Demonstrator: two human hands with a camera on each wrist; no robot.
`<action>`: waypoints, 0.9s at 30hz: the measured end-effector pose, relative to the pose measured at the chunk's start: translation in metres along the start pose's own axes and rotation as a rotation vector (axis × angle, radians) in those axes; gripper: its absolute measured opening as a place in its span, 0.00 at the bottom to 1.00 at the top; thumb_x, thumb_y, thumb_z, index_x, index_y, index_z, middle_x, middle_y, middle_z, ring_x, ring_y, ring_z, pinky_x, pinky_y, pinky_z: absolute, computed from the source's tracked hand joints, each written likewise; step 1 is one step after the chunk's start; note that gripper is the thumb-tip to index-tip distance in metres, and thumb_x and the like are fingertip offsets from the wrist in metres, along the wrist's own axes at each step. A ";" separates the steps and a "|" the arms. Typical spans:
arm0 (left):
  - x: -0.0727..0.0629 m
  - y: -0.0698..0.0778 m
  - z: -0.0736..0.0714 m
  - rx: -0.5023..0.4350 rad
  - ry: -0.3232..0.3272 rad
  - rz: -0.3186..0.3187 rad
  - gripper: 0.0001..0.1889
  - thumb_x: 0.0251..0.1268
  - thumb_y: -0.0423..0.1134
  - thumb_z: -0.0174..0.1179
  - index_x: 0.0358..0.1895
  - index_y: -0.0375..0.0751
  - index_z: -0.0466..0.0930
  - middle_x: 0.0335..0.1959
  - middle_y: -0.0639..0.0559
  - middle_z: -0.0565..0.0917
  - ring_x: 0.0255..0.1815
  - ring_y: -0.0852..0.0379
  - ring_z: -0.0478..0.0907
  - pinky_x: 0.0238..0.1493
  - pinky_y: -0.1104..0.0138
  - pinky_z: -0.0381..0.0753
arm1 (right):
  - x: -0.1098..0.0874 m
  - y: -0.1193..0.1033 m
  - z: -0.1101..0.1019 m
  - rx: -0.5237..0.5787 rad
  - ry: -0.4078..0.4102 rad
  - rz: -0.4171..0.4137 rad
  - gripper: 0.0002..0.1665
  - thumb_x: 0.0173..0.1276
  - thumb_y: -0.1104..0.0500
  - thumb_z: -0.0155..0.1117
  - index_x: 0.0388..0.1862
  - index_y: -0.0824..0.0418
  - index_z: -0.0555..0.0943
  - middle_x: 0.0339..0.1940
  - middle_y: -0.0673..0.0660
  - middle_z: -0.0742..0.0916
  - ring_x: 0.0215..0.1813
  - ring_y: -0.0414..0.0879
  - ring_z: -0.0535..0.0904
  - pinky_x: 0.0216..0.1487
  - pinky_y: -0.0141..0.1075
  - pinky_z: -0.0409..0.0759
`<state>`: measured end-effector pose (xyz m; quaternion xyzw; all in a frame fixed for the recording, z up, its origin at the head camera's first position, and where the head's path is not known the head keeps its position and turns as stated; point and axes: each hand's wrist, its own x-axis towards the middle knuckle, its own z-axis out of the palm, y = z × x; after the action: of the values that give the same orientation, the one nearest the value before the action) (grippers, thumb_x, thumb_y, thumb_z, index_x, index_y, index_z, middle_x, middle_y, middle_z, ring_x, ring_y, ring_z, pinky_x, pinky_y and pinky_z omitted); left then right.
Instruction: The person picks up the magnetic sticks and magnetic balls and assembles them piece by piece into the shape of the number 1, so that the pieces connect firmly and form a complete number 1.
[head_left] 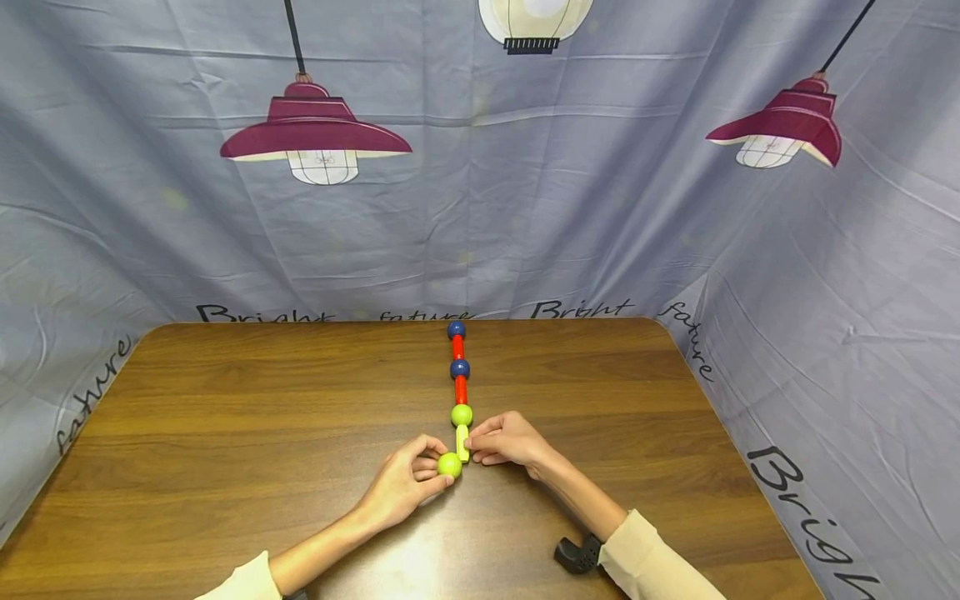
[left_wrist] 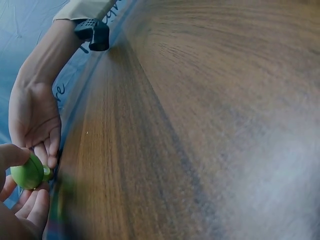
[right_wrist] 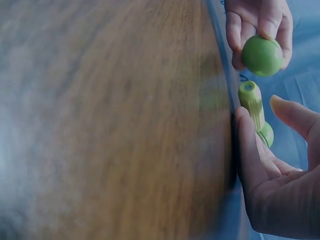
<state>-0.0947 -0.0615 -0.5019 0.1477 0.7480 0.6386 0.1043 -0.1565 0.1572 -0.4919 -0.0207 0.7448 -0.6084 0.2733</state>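
Observation:
In the head view a straight chain of balls and rods runs back across the table. A yellow-green ball [head_left: 461, 415] forms its near end, with a short yellow-green rod [head_left: 462, 443] extending from it toward the person. My left hand [head_left: 405, 483] pinches another yellow-green ball [head_left: 449, 465] beside the rod's near end. In the right wrist view, that held ball [right_wrist: 262, 55] is apart from the rod's tip, which has a small round hole. My right hand [head_left: 513, 442] is at the rod's right side, fingers alongside it, the thumb [right_wrist: 292, 116] standing away from it.
Beyond the near ball, the chain continues with red rods [head_left: 461, 390] and blue balls [head_left: 460, 368] to the table's back edge. A black device [head_left: 577, 554] sits at the right wrist. Grey printed curtains [head_left: 465, 208] surround the wooden table [head_left: 262, 417].

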 end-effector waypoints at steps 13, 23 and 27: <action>0.000 -0.004 0.003 -0.032 -0.035 0.002 0.17 0.60 0.30 0.70 0.50 0.32 0.75 0.46 0.41 0.79 0.48 0.47 0.83 0.51 0.66 0.82 | 0.002 -0.002 0.002 -0.080 0.033 0.009 0.11 0.63 0.61 0.73 0.38 0.69 0.86 0.27 0.57 0.88 0.29 0.42 0.85 0.31 0.32 0.85; 0.000 -0.008 0.005 -0.008 -0.045 0.000 0.16 0.60 0.30 0.70 0.49 0.34 0.76 0.45 0.43 0.79 0.47 0.51 0.84 0.50 0.67 0.83 | 0.004 -0.004 0.005 -0.138 0.055 0.019 0.12 0.63 0.58 0.74 0.37 0.68 0.86 0.26 0.55 0.88 0.27 0.41 0.84 0.27 0.30 0.83; 0.000 -0.007 0.006 -0.035 -0.059 0.004 0.18 0.60 0.30 0.70 0.51 0.32 0.75 0.46 0.41 0.79 0.48 0.47 0.83 0.50 0.67 0.83 | 0.005 -0.004 0.006 -0.148 0.056 0.023 0.11 0.63 0.59 0.74 0.37 0.67 0.86 0.25 0.54 0.88 0.26 0.40 0.83 0.26 0.29 0.82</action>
<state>-0.0930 -0.0566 -0.5095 0.1661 0.7329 0.6472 0.1277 -0.1592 0.1489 -0.4903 -0.0150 0.7953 -0.5488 0.2571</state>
